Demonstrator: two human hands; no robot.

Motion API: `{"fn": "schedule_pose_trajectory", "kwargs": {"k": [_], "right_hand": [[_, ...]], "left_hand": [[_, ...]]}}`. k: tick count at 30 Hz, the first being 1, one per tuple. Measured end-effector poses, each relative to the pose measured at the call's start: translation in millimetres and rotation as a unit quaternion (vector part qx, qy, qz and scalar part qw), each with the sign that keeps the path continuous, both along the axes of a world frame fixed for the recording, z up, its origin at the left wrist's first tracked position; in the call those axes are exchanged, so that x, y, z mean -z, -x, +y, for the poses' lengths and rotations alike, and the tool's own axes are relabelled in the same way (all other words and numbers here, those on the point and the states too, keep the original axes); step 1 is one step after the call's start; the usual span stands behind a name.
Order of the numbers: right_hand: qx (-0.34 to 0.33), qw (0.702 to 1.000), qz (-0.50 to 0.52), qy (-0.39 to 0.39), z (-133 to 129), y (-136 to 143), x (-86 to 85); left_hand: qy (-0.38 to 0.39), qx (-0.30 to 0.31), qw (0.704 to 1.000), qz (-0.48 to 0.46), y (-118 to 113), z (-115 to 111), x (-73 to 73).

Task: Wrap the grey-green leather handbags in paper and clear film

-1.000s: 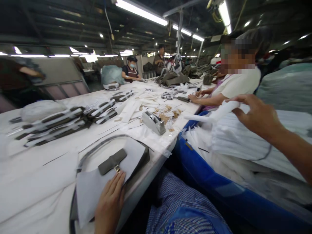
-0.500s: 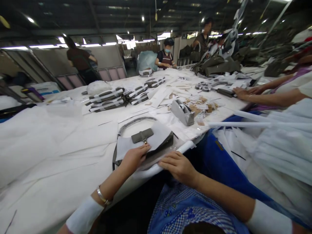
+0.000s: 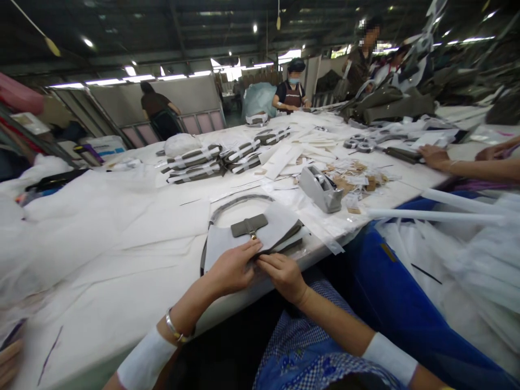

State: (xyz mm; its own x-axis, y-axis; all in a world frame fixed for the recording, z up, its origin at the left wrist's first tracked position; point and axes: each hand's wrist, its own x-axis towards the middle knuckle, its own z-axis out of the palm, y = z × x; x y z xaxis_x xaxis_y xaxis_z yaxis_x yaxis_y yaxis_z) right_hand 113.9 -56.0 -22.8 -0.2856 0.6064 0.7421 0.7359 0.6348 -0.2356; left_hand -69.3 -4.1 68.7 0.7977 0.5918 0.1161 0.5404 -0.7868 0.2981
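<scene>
grey handbag (image 3: pixel 260 235) is laid flat near the front edge of the white-covered table (image 3: pixel 122 260), its curved handle (image 3: pixel 231 205) arching away from the person and a grey strap tab with a small metal clasp (image 3: pixel 249 226) lying across a sheet of pale paper (image 3: pixel 280 219) that covers its face. left hand (image 3: pixel 233 266) is pressed on the near part of the paper, fingers together and stretched toward the clasp, a bangle (image 3: pixel 174 329) worn at the wrist. right hand (image 3: pixel 284 275) is rested just beside it at the bag's near edge, fingers curled down against the bag; whether anything is pinched under them cannot be told. a grey tape dispenser (image 3: pixel 320 189) is set beyond the bag, with small brown tags (image 3: pixel 357 183) scattered near it. wrapped grey bundles (image 3: pixel 195 162) are stacked further back. a blue bin (image 3: pixel 390 292) full of white rolled sheets is placed to the right, and a co-worker's hand (image 3: pixel 434 156) is laid on the table beyond it.
</scene>
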Motion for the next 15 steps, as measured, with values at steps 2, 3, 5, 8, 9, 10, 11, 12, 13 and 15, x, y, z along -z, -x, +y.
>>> {"fn": "schedule_pose_trajectory", "kwargs": {"k": [2, 3, 5, 8, 9, 10, 11, 12, 13, 15], "right_hand": [[-0.030, 0.999, 0.029, 0.021, -3, -4, 1.2], [-0.047, 0.998, 0.038, 0.027, -5, -7, -1.2], [-0.073, 0.996, 0.036, 0.024, -8, -19, -12.3], [-0.078, 0.996, -0.038, -0.007, -4, -43, -38.8], [-0.070, 0.994, -0.082, -0.008, 0, -52, -47.1], [-0.061, 0.990, -0.125, -0.005, 5, -60, -53.4], [-0.056, 0.985, -0.163, -0.002, 11, -69, -57.1], [-0.054, 0.980, -0.192, 0.000, 18, -76, -57.8], [-0.057, 0.976, -0.209, -0.001, 24, -83, -55.6], [-0.071, 0.973, -0.220, -0.011, 34, -94, -44.5]], "left_hand": [[-0.019, -0.017, 1.000, -0.007, 0, -4, 9.1], [-0.035, -0.030, 0.999, -0.009, -1, -6, 15.6], [-0.074, -0.049, 0.996, -0.010, -2, -8, 29.9], [-0.132, -0.053, 0.990, 0.001, -4, -10, 45.0], [-0.147, -0.054, 0.988, 0.009, -4, -11, 46.9], [-0.159, -0.055, 0.986, 0.018, -4, -12, 47.4], [-0.169, -0.055, 0.984, 0.027, -4, -13, 46.8], [-0.180, -0.055, 0.982, 0.034, -4, -15, 45.5], [-0.190, -0.056, 0.979, 0.040, -4, -16, 44.0], [-0.211, -0.061, 0.974, 0.050, -4, -20, 41.7]]}}
